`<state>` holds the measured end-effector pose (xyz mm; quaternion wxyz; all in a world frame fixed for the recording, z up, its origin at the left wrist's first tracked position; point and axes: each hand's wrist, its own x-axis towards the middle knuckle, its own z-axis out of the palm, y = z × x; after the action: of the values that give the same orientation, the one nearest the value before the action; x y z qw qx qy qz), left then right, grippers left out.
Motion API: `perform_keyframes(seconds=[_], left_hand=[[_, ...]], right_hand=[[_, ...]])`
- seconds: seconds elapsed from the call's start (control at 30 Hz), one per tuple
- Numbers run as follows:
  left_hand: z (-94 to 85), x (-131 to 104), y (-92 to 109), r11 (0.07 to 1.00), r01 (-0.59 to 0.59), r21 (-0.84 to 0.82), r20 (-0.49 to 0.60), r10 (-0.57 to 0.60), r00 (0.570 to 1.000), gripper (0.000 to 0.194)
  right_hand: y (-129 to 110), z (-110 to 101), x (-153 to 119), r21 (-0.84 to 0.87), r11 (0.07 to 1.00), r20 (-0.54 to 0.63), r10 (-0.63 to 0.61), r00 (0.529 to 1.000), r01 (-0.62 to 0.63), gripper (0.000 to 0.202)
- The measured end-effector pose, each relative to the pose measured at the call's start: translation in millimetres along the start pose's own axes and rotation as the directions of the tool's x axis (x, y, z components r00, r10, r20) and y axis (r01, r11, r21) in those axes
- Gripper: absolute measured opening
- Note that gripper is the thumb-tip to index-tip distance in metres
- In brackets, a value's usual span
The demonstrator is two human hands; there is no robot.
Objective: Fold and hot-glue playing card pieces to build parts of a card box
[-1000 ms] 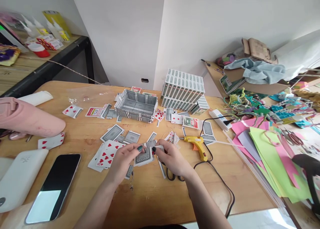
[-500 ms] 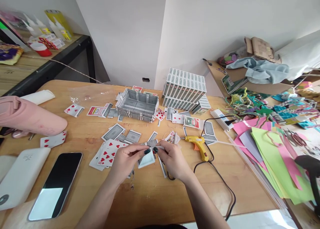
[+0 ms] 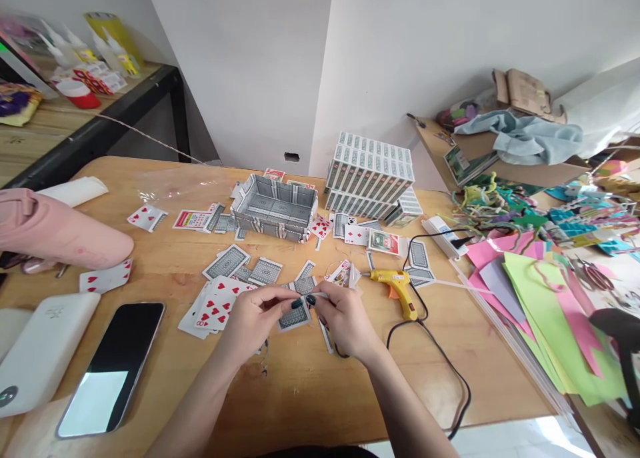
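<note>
Both hands meet low in the middle of the head view, thumbs almost touching. My left hand (image 3: 260,318) and my right hand (image 3: 345,318) pinch a grey-patterned playing card (image 3: 294,318) along its upper edge; the fingers hide part of it. A fan of playing cards (image 3: 217,305), an eight of hearts on top, lies left of my left hand. Farther back stands an open box built from cards (image 3: 275,228). To the right of my right hand a yellow glue gun (image 3: 395,288) rests on its side, its nozzle pointing left.
Stacked card packs (image 3: 370,171) stand against the wall. At the left lie a pink bottle (image 3: 75,235), a white power bank (image 3: 47,351) and a phone (image 3: 113,371). The glue gun's black cord (image 3: 450,361) curls down the right side, near coloured paper sheets (image 3: 540,325).
The held card has tilted slightly, so its grey pattern shows more clearly with less glare. Both hands keep their pinch in nearly the same place.
</note>
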<state>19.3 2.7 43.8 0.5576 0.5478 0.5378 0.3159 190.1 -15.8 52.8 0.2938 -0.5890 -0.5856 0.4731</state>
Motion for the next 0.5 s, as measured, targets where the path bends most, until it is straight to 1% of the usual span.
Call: perform_keyframes(seconds=[0.07, 0.13, 0.2, 0.27, 0.37, 0.5], left_hand=[[-0.1, 0, 1, 0.999, 0.036, -0.035, 0.017, -0.036, 0.999, 0.023], [-1.3, 1, 3, 0.998, 0.056, -0.032, 0.063, -0.054, 0.997, 0.027], [-3.2, 1, 6, 0.998, 0.067, 0.008, 0.112, -0.068, 0.991, 0.023], [-5.2, 2, 8, 0.996, 0.077, 0.051, 0.138, -0.083, 0.987, 0.017], [-6.6, 4, 11, 0.991, 0.058, 0.123, 0.128, -0.074, 0.989, 0.013], [-4.4, 5, 14, 0.976, -0.009, 0.218, 0.095, -0.012, 0.995, 0.013]], right_hand=[[1, 1, 0, -0.005, 1.000, -0.008, -0.006, 1.000, 0.006, 0.016], [2, 2, 0, -0.028, 0.999, -0.016, -0.021, 1.000, 0.021, 0.017], [3, 3, -1, -0.062, 0.997, -0.027, -0.045, 0.999, 0.043, 0.018], [5, 5, -2, -0.094, 0.993, -0.035, -0.074, 0.997, 0.070, 0.019], [6, 9, -4, -0.109, 0.988, -0.040, -0.111, 0.993, 0.106, 0.020], [6, 11, -4, -0.102, 0.986, -0.043, -0.141, 0.989, 0.136, 0.021]])
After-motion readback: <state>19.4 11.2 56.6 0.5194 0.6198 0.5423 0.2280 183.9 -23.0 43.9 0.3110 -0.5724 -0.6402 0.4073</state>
